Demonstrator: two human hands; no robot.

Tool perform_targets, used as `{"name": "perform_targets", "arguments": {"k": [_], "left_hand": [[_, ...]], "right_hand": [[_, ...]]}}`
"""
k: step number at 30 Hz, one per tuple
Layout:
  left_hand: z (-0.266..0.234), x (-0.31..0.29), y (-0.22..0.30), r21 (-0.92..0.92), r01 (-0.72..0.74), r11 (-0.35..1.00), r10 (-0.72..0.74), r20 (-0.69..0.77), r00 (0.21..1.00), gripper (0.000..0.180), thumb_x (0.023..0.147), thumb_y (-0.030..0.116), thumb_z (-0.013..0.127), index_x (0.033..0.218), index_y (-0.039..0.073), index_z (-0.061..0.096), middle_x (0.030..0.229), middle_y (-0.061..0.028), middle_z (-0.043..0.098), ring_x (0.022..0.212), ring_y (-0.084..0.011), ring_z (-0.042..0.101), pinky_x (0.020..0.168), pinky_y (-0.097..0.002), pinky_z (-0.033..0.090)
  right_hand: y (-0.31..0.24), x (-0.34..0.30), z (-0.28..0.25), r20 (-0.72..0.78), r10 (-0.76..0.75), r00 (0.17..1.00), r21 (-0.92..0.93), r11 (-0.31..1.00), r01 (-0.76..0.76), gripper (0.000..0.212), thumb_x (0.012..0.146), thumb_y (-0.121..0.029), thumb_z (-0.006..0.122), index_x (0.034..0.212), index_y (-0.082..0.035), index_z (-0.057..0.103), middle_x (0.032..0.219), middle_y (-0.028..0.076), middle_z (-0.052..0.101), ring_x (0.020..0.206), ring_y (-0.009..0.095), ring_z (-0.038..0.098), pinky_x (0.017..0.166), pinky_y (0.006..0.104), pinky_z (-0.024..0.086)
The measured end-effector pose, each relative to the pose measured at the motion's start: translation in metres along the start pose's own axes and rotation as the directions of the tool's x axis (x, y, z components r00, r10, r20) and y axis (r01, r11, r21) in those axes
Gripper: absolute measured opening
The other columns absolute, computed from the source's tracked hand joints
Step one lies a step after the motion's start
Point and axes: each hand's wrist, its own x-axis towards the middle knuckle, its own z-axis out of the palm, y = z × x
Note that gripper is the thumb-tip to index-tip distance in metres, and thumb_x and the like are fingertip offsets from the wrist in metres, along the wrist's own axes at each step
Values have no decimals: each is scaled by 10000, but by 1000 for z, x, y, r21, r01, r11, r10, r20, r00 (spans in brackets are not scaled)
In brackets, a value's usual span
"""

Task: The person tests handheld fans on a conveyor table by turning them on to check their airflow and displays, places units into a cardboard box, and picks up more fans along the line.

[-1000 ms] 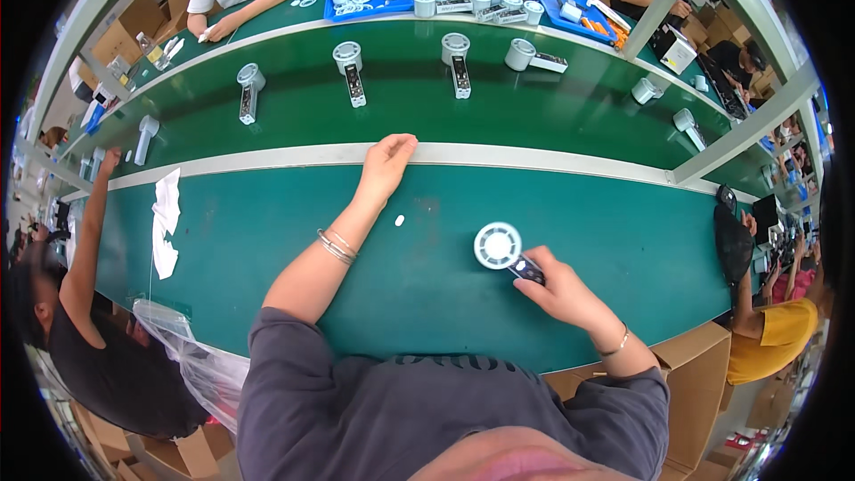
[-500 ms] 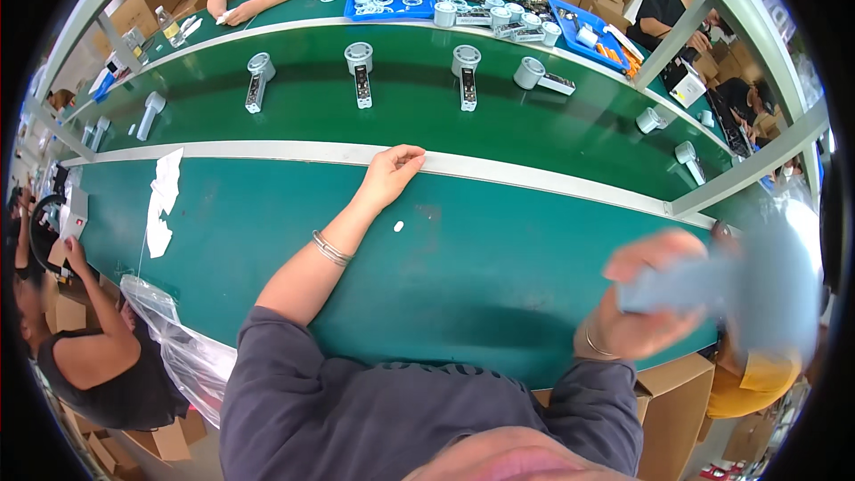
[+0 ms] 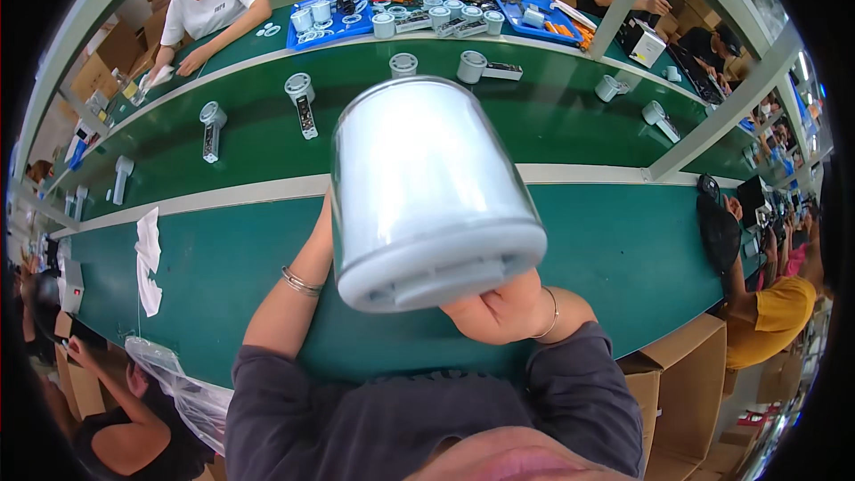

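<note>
Close in front of me a white cylindrical device [image 3: 427,178] with a clear glossy outer wall fills the middle of the view. Its slotted pale base is tilted toward me. My right hand [image 3: 503,310] is closed on it from below and behind, fingers mostly out of sight. My left forearm [image 3: 289,303], with bracelets at the wrist, reaches up behind the device, which covers the left hand. Whether that hand touches the device cannot be seen. Beneath both arms lies the green bench mat [image 3: 606,249].
A green conveyor [image 3: 240,178] beyond the pale rail carries several grey round-headed units with handles [image 3: 303,107]. Blue trays [image 3: 329,22] of parts stand behind it. White paper [image 3: 148,258] lies at left, a cardboard box [image 3: 686,383] stands at lower right, and people work around.
My right hand has brought the device from the far right to the centre, close to me. It now hides my left hand. The view has shifted to the right.
</note>
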Motion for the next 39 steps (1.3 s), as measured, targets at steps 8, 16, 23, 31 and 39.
{"name": "perform_targets", "arguments": {"k": [8, 16, 23, 31, 39], "left_hand": [[1, 22, -45, -3, 55, 998, -55, -98, 994, 231, 907, 155, 455, 1007, -30, 551, 819, -46, 584, 742, -94, 567, 628, -208, 485], [-29, 33, -111, 349, -75, 934, 100, -55, 993, 197, 819, 151, 607, 941, -3, 621, 815, -72, 626, 748, -107, 563, 685, -235, 452], [-28, 32, -112, 251, -68, 966, 72, -9, 997, 200, 818, 140, 597, 942, -16, 618, 819, -75, 631, 750, -119, 572, 690, -242, 456], [-36, 51, -131, 261, -133, 956, 121, 60, 991, 216, 852, 127, 559, 991, -35, 591, 916, -76, 601, 841, -130, 539, 763, -241, 429], [-35, 50, -117, 444, -285, 849, 191, 243, 951, 292, 886, 205, 529, 1073, -13, 580, 1016, -200, 609, 914, -269, 585, 842, -320, 448]], "right_hand": [[-5, -5, -13, -7, -13, 1000, -52, 999, 13, 605, 827, -182, 611, 1258, 114, 307, 1004, 187, 550, 796, 235, 566, 694, 286, 460], [11, -19, -31, -236, 52, 970, 176, 984, -10, 425, 836, -112, 586, 1165, 77, 394, 1043, 118, 538, 920, 163, 519, 802, 265, 415], [-11, -47, -46, -48, 593, 804, 159, 799, -580, 458, 864, -154, 570, 1263, -17, 393, 793, -8, 521, 618, 44, 465, 544, 192, 403], [-7, -145, -30, -196, 832, 519, 293, 554, -779, 454, 875, -254, 556, 1281, -100, 420, 707, -15, 498, 515, 41, 420, 439, 190, 366], [-59, -180, -15, -377, 694, 613, -56, 643, -763, 452, 878, -223, 531, 1261, -23, 396, 1100, 98, 530, 974, 158, 495, 847, 301, 413]]}}
